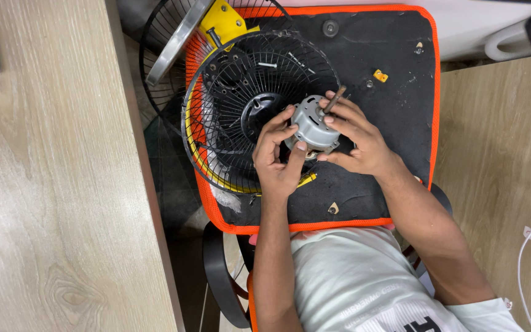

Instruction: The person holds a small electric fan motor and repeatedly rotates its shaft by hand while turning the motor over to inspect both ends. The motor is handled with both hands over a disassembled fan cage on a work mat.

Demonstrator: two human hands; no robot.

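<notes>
A grey metal fan motor with a rusty shaft is held between both hands over a black mat with an orange border. My left hand grips its lower left side, thumb on the casing. Around its right side curls my right hand, fingers near the shaft. A black wire fan guard lies on the mat just left of the motor, touching my left fingers.
A second wire guard with a metal ring and a yellow part lie at the mat's top left. Small screws and a yellow clip sit on the mat. Wooden surfaces flank both sides; a white cable runs at right.
</notes>
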